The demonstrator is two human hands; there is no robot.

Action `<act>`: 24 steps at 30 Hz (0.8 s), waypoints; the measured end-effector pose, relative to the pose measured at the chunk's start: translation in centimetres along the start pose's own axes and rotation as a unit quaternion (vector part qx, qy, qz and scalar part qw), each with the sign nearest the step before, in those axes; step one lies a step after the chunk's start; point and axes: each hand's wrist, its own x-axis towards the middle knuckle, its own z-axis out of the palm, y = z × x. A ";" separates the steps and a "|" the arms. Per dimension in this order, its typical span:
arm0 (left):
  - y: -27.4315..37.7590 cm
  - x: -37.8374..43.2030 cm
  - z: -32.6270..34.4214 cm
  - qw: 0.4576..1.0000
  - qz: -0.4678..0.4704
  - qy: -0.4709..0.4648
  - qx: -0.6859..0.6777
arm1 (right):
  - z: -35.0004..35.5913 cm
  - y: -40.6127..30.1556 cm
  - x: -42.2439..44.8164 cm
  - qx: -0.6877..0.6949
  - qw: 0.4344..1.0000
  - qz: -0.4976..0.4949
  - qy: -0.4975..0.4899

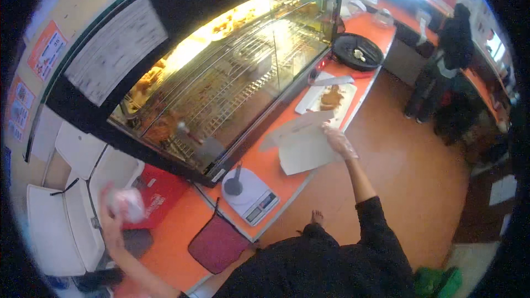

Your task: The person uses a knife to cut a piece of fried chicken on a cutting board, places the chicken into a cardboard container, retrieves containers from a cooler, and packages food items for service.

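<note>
My right hand (340, 140), in a thin clear glove, grips the edge of an opened white cardboard box (304, 151) above the orange counter (265, 136). Just beyond the box lies a white board (350, 95) with a brown smear of food or crumbs on it. On the left, my left hand (111, 219) is blurred and holds a white and pink plastic packet (129, 205). That packet is beside a white lidded cooler box (120, 163) and in front of a red bag (163, 194). What the packet contains is too blurred to tell.
A glass-fronted heated display cabinet (232, 87) with food and wire racks stands along the counter. Nearer are a white kitchen scale (248, 203) with a dark utensil on it and a maroon cloth pad (219, 242). A black round pan (358, 51) sits farther off; a person (445, 62) stands beyond.
</note>
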 end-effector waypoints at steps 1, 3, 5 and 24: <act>0.6 -1.6 2.8 0.995 0.032 -0.011 0.094 | 0.4 1.2 2.7 -0.039 0.996 -0.053 -0.060; 0.9 -3.0 9.8 0.987 -0.035 -0.142 -0.071 | 2.0 3.9 6.4 -0.073 0.983 -0.109 -0.128; 2.9 -3.9 18.1 0.955 -0.125 -0.223 -0.152 | 3.6 6.3 8.6 -0.087 0.974 -0.194 -0.079; -7.7 7.1 54.2 0.872 -0.110 -0.455 -0.143 | 3.4 7.6 6.5 -0.074 0.971 -0.228 0.018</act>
